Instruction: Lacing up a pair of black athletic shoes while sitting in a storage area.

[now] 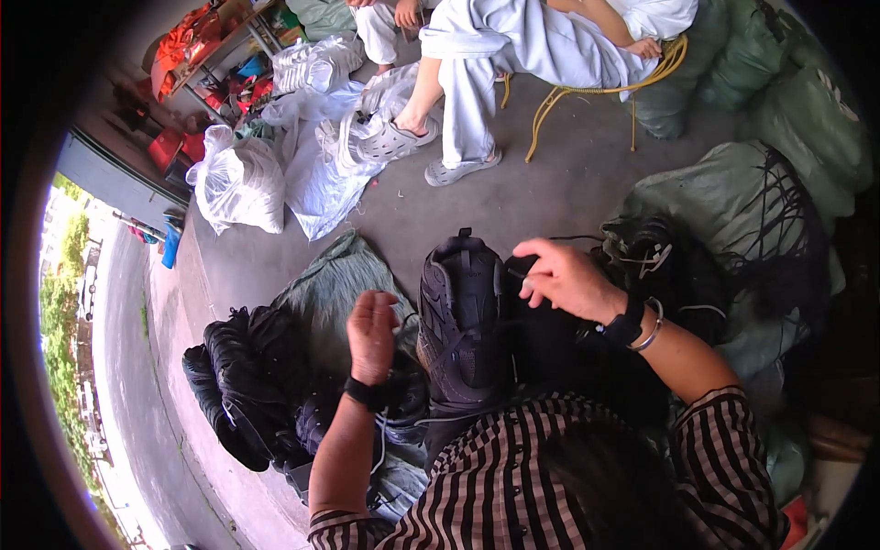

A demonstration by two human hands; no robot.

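Note:
A black lace-up sneaker (466, 307) rests on my lap, its heel loop pointing away from me and its toe toward my striped shirt. To the left of the shoe, my left hand (371, 335) is raised, its fingers curled together; whatever they may hold is too small to make out. Just right of the shoe's opening hovers my right hand (576, 280), fingers bent and apart, with nothing clearly in them. The sneaker's dark laces lie across its front and are hard to follow against the black.
Piled dark shoes (252, 385) lie on a green woven sack (339, 284) at my left. More black shoes (651, 252) sit at right beside a sack (724, 202). Ahead, a person in pale trousers (522, 46) sits on a yellow chair (674, 64), near white plastic bags (240, 183).

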